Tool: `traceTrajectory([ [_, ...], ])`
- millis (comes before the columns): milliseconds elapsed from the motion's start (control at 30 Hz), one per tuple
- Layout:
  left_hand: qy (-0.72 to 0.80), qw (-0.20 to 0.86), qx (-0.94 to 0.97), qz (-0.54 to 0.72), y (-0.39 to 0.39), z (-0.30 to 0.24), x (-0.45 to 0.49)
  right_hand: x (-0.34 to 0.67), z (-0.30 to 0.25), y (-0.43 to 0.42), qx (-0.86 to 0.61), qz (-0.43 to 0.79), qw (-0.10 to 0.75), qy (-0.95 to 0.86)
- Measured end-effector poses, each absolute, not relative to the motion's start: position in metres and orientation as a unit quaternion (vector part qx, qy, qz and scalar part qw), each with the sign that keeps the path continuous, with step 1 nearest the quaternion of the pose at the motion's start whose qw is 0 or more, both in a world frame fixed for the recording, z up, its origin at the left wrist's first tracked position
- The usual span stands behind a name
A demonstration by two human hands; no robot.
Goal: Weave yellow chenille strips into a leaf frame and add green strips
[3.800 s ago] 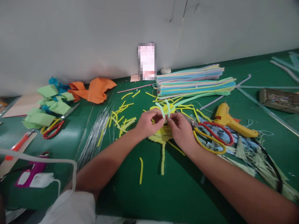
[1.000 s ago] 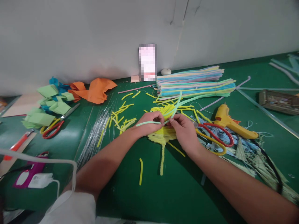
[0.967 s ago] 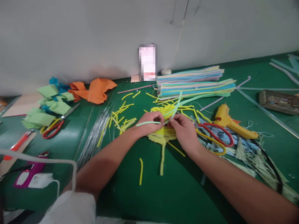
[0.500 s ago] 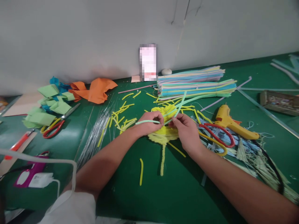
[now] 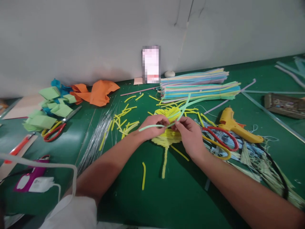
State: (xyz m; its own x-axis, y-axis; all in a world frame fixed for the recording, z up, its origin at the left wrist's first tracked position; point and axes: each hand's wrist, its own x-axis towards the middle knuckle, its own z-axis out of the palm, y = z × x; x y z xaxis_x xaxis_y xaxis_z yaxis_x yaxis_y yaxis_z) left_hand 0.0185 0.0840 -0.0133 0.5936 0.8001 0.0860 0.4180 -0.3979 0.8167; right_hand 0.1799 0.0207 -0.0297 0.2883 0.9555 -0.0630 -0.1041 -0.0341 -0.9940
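Observation:
My left hand (image 5: 156,124) pinches a light green pipe cleaner (image 5: 150,127), whose free end sticks out to the left over the wrist. Close beside it, my right hand (image 5: 189,132) is closed with thumb and forefinger on the green pipe cleaner too, and green lengths rise up between the hands. Under both hands lies a yellow leaf-shaped piece (image 5: 166,139) of pipe cleaners laid side by side, with a twisted yellow stem (image 5: 164,163) pointing toward me. The fingertips hide part of its middle.
Cut yellow pieces (image 5: 124,119) and thin wires (image 5: 97,140) lie left. Right are red-and-yellow-handled scissors (image 5: 222,140), a yellow glue gun (image 5: 234,125) and tassels (image 5: 264,165). Behind are pipe cleaner bundles (image 5: 200,90) and a phone (image 5: 151,65). Other scissors (image 5: 56,131) rest far left.
My hands stay in nearly the same place, with small finger movements at the green pipe cleaner. The yellow stem has shifted slightly left.

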Motion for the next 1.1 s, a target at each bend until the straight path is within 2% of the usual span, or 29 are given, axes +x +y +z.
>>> traceTrajectory([
  [133,0.361,0.279,0.843,0.284,0.082,-0.011,0.021,0.178,-0.023,0.017,-0.544,0.441,0.599,-0.389],
  [200,0.375,0.256,0.825,0.338,0.081,-0.011,0.022,0.177,-0.020,0.014,-0.540,0.434,0.612,-0.381],
  [267,0.417,0.291,0.773,0.379,0.080,-0.013,0.024,0.176,-0.018,0.013,-0.537,0.428,0.619,-0.381],
  [333,0.461,0.373,0.702,0.394,0.079,-0.014,0.026,0.175,-0.016,0.012,-0.536,0.418,0.621,-0.389],
  [467,0.480,0.560,0.562,0.374,0.079,-0.012,0.032,0.174,-0.014,0.011,-0.534,0.395,0.629,-0.403],
  [567,0.470,0.643,0.494,0.350,0.077,-0.005,0.034,0.174,-0.014,0.011,-0.525,0.392,0.637,-0.407],
  [700,0.440,0.684,0.491,0.311,0.075,-0.001,0.035,0.175,-0.015,0.010,-0.511,0.391,0.643,-0.415],
  [867,0.455,0.674,0.507,0.285,0.075,-0.007,0.032,0.177,-0.016,0.010,-0.508,0.369,0.642,-0.440],
  [1100,0.457,0.689,0.447,0.342,0.076,-0.003,0.033,0.184,-0.014,0.009,-0.557,0.206,0.640,-0.488],
])
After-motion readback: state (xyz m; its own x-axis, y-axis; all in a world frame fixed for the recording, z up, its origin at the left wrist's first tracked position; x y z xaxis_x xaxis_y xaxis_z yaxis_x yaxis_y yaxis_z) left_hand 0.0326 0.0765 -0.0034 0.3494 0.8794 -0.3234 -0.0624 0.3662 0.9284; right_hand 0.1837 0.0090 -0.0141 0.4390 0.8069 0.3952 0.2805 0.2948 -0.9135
